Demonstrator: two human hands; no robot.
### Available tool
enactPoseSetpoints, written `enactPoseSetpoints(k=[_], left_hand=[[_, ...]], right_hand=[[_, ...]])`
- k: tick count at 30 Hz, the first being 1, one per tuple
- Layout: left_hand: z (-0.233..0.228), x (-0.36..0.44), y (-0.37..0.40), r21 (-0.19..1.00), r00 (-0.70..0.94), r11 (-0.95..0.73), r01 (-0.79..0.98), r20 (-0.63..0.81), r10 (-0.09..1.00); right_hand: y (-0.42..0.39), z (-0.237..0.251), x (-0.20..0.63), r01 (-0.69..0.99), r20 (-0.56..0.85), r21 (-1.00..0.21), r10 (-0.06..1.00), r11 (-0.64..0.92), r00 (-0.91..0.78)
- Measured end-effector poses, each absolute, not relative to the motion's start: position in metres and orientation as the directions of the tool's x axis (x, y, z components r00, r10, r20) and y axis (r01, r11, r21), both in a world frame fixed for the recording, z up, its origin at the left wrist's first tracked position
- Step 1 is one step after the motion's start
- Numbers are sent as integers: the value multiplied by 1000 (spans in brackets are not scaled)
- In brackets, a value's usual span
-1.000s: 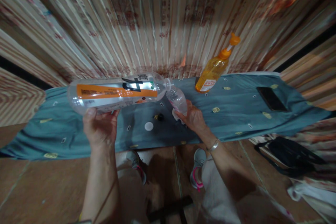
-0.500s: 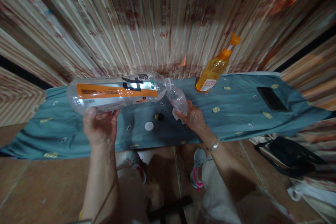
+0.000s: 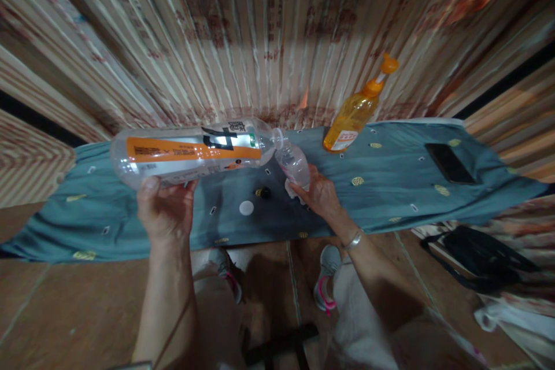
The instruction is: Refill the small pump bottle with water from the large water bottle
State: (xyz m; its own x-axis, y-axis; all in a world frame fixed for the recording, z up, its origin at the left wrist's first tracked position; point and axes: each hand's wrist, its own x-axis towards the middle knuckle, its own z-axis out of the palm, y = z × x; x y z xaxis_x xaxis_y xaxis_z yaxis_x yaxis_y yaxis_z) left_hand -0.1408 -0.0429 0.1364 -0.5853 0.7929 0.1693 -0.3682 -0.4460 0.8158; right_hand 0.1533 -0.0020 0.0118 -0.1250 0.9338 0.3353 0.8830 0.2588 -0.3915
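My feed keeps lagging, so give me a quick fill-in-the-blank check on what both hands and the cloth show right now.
1. The left hand holds the large clear bottle tipped nearly ____.
2. Its mouth meets the small bottle, gripped by the ____ hand.
3. The cap lying on the teal cloth is ____ in colour.
4. The pump bottle holds ____ liquid.

Missing words: horizontal; right; white; orange
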Motion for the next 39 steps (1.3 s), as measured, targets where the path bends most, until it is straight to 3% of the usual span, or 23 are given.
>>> enactPoseSetpoints(k=[10,23,39], left_hand=[[136,-142,-43,828,-567,-435,-354,179,804],[137,-140,-44,829,-565,-436,-350,185,804],[136,-141,-43,831,-576,-425,-359,162,801]], right_hand=[[-3,17,154,878,293,-410,947,248,-131],[-1,9,154,866,363,-417,924,277,-120],[-1,11,155,867,345,-420,931,267,-120]])
